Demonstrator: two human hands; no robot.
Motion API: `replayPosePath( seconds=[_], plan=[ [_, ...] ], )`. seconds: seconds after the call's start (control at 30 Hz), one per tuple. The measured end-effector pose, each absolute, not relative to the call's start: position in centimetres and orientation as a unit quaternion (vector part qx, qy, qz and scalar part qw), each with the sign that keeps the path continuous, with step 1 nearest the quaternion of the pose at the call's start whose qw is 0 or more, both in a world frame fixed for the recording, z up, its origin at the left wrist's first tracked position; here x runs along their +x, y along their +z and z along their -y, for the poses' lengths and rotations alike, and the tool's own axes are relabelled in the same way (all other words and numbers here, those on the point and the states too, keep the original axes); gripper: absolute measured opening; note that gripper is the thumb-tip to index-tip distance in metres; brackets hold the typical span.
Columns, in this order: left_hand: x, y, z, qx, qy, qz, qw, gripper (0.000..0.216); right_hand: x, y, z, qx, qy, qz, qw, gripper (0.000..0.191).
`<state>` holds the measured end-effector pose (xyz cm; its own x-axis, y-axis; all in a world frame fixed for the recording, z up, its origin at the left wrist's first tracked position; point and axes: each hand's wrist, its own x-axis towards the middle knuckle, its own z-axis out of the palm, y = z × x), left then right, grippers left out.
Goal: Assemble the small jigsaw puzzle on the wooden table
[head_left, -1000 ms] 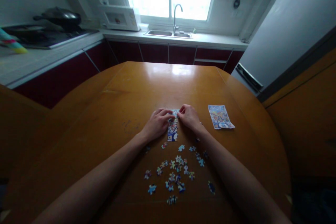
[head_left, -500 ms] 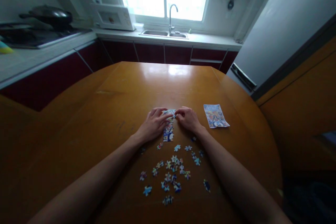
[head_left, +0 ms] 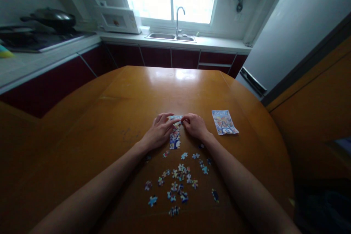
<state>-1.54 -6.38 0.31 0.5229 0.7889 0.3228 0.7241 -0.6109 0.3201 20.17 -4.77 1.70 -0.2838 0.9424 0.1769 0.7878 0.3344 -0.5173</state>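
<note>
A narrow strip of joined jigsaw puzzle (head_left: 174, 140) lies on the wooden table between my hands. My left hand (head_left: 160, 130) rests along its left edge, fingers stretched out, with the thumb reaching over the strip. At the upper right edge, my right hand (head_left: 194, 124) has its fingers pinched together on a small puzzle piece (head_left: 181, 121), mostly hidden by the fingertips. Nearer to me, several loose puzzle pieces (head_left: 181, 168) lie scattered between my forearms. To the right of my right hand is a printed picture sheet (head_left: 225, 122) with a blue and orange design.
The round-ended wooden table (head_left: 131, 95) fills the foreground. Behind it run a counter with a sink (head_left: 161, 36), a white microwave (head_left: 119, 20) and a wok (head_left: 53, 18) on the stove. A fridge (head_left: 279, 33) stands at the right.
The right fingertips have shifted very slightly leftward at the strip's edge. My left hand stays in place, and the whole view has tilted a little.
</note>
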Motion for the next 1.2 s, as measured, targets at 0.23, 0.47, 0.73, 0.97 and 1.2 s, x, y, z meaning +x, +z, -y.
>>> replayPosePath(
  seconds=[0.23, 0.47, 0.73, 0.97, 1.2],
  plan=[
    [-1.5, -0.3, 5.8, 0.848, 0.267, -0.449, 0.085, 0.031, 20.1, 0.9, 4.2, -0.563, 0.228, 0.728, 0.318, 0.025],
    [-1.6, -0.6, 5.5, 0.824, 0.303, -0.467, 0.107, 0.018, 20.4, 0.2, 3.1, -0.585, 0.298, 0.637, 0.404, 0.022],
    [-1.6, -0.4, 5.5, 0.823, 0.31, -0.462, 0.115, 0.018, 21.5, 1.0, 2.2, -0.571, 0.438, 0.502, 0.48, 0.02],
    [-1.7, -0.6, 5.4, 0.825, 0.31, -0.458, 0.112, 0.02, 22.1, 0.8, 1.8, -0.543, 0.525, 0.424, 0.499, 0.02],
    [-1.8, -0.7, 5.3, 0.828, 0.302, -0.459, 0.113, 0.02, 22.4, 1.0, 1.5, -0.533, 0.542, 0.409, 0.506, 0.019]
  ],
)
